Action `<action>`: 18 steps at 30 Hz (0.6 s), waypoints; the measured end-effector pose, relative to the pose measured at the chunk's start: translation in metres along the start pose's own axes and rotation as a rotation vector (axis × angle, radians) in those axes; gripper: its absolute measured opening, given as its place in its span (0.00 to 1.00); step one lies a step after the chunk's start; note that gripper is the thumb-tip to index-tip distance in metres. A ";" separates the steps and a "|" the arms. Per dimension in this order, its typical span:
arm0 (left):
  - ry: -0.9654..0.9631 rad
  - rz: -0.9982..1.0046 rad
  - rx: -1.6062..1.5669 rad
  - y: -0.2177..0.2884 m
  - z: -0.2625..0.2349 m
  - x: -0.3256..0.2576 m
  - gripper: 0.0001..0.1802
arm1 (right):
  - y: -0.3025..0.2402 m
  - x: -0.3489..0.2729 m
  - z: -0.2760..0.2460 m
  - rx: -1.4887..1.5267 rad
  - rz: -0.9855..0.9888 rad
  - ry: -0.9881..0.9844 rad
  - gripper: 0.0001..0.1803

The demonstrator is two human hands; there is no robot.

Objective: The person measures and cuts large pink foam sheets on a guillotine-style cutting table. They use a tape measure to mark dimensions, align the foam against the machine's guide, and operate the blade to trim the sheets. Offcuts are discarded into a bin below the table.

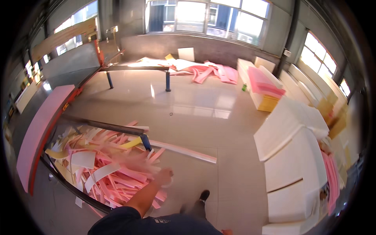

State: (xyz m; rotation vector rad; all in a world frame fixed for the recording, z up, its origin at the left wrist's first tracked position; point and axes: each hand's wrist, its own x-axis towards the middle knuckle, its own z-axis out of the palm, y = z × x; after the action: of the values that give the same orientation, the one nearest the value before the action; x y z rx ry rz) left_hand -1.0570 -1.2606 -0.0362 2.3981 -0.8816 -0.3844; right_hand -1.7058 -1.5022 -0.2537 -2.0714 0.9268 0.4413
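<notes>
- My left hand (163, 176) is out over the heap of pink, white and yellow foam offcut strips (105, 164) on the floor under the dark metal frame (113, 127) — blurred, grip unreadable.
- Right hand not in view.
- Step, I'd judge: tossing scraps onto the heap; next needs another strip.

The outstretched hand (163, 176) is blurred by motion, so its fingers cannot be told open or closed, nor whether it holds one of the pink foam strips (129, 172) under it. Which hand it is cannot be told; the other is out of view. The dark shoe (203, 194) is partly hidden behind the dark blue sleeve (129, 221), itself cut by the lower edge.
</notes>
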 end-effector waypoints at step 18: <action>-0.412 -0.835 0.091 -0.130 -0.062 0.107 0.24 | -0.443 0.658 -0.419 0.647 0.264 0.209 0.08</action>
State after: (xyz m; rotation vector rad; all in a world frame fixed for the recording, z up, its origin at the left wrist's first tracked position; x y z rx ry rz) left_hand -0.8843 -1.2251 -0.0700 2.7218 0.0168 -1.1971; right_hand -0.9405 -1.9563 -0.1433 -1.4263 1.2760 0.0355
